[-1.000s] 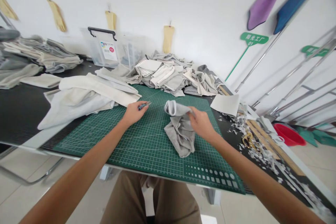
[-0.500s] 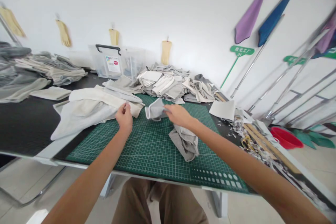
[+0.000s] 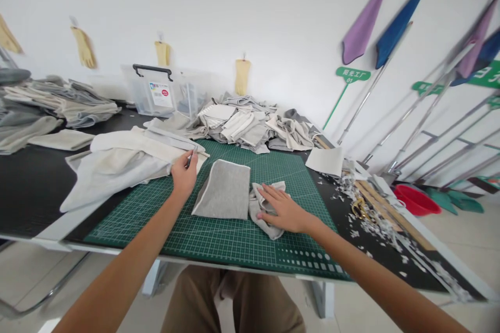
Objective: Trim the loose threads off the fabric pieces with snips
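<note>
My left hand (image 3: 184, 174) is closed around a small dark tool with a silvery tip (image 3: 190, 157); its exact kind is too small to make out. That hand hovers by the right end of a heap of cream and white cloths (image 3: 121, 158). Lying flat on the green cutting mat (image 3: 230, 242) is a grey rectangular cloth piece (image 3: 226, 190) with a pale edge. Just right of it, my right hand (image 3: 283, 212) rests with spread fingers on a crumpled light grey cloth (image 3: 255, 203), partly covering it.
Behind the mat lies a big pile of grey and white cloths (image 3: 242, 125), beside a clear lidded box (image 3: 146, 96). More folded cloths (image 3: 78, 101) are stacked at left. On the right are a white sheet (image 3: 325, 161), gold-handled scissors (image 3: 359, 209), scraps and a red basin (image 3: 416, 200).
The grey piece that my right hand held in the air now lies flat on the mat. My right hand has moved down and right onto the crumpled cloth, fingers spread.
</note>
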`<state>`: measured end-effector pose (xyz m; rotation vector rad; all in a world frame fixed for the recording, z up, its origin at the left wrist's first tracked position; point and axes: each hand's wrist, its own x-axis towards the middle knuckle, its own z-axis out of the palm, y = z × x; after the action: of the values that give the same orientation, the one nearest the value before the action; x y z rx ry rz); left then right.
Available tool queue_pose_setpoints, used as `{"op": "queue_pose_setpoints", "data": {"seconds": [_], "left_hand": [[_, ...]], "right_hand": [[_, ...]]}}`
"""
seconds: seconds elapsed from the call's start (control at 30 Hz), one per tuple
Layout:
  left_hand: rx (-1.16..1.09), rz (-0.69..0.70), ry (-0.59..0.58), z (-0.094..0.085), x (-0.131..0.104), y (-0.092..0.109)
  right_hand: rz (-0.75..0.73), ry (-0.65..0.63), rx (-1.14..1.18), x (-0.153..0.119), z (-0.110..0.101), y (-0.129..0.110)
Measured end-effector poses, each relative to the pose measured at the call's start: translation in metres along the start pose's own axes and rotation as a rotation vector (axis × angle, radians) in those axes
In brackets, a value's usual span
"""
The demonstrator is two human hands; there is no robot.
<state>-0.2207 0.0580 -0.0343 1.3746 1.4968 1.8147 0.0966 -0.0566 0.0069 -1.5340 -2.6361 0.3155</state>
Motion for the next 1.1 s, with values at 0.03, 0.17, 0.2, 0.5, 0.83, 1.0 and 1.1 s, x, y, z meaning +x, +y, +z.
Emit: {"op": "queue_pose_setpoints", "data": {"seconds": [0.03,0.17,0.2,0.5,0.83,1.0,1.1], "left_hand": [[-0.006,0.012,-0.016,-0.001,-0.002,0.003],[-0.044,0.041,-0.111,-0.004,-0.011,0.013],[-0.061,0.037,-0.150,-0.005,-0.013,0.015],[0.097,0.184,-0.758,0.029,-0.049,0.101],[0.420,0.619,-1.197,0.125,-0.085,0.115],[0.426,0.786,-1.124,0.118,-0.084,0.093],[0.407,0.838,-1.027,0.113,-0.088,0.096]], "right_hand": [[0.010,0.013,-0.008,-0.003,0.007,0.003],[0.098,0.176,-0.062,-0.012,0.020,0.022],[0.130,0.216,-0.066,-0.013,0.020,0.029],[0.059,0.570,0.499,-0.020,0.017,0.065],[0.254,0.774,0.736,-0.017,0.023,0.085],[0.337,0.742,0.833,-0.011,0.025,0.087],[0.340,0.751,0.876,-0.012,0.024,0.087]]}}
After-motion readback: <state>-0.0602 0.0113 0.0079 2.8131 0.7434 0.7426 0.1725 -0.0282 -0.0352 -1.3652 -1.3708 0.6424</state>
